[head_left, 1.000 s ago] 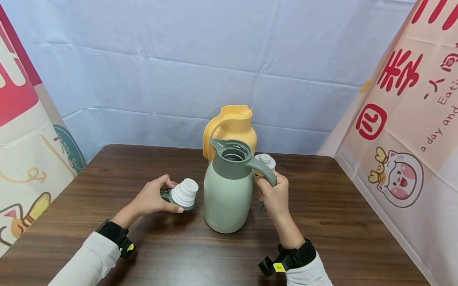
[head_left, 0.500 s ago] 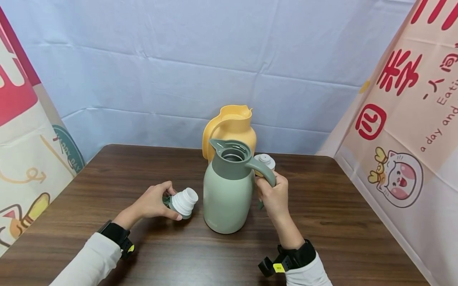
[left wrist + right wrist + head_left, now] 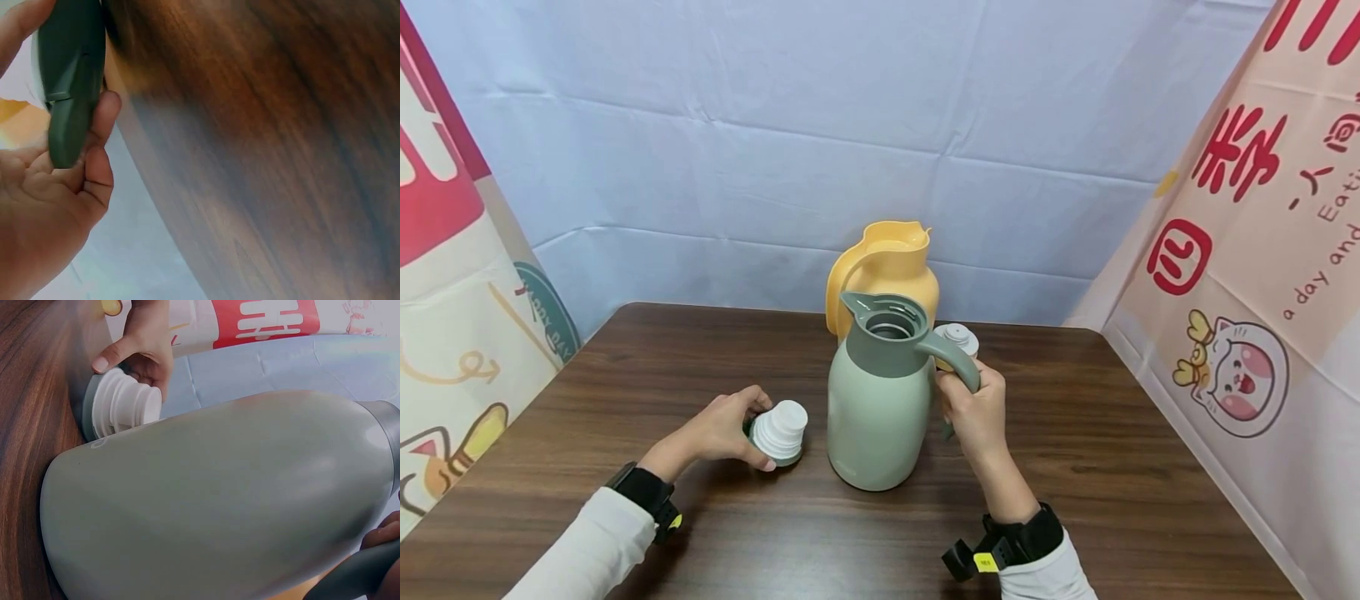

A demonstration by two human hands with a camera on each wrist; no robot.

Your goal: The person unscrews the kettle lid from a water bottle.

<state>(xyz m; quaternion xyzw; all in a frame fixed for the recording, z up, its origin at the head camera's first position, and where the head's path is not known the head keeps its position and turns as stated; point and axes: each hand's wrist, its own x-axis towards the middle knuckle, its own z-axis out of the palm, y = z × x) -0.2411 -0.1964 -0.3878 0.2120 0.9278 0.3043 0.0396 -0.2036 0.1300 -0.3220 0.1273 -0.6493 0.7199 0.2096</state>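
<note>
A pale green thermos jug [image 3: 880,417] stands upright on the table with its mouth uncovered. My right hand [image 3: 976,408] grips the jug's dark green handle [image 3: 953,357]. Left of the jug, my left hand [image 3: 726,429] holds a stopper lid [image 3: 781,429], its white stepped plug facing up and its dark green top underneath. In the left wrist view the lid's dark green side [image 3: 72,69] lies between thumb and fingers, close over the wood. The right wrist view shows the white plug [image 3: 128,403] beyond the jug's body, with the left thumb at the lid's rim.
Behind the green jug stands a yellow jug [image 3: 891,267], partly hidden by it. A second white stopper [image 3: 957,337] sits beside the yellow jug, behind my right hand. The brown wooden table [image 3: 1075,458] is bordered by a pale blue cloth [image 3: 760,150] and printed sheets.
My left hand has tipped the stopper lid plug-up and lowered it toward the table, slightly nearer me. My right hand and the green jug have stayed put.
</note>
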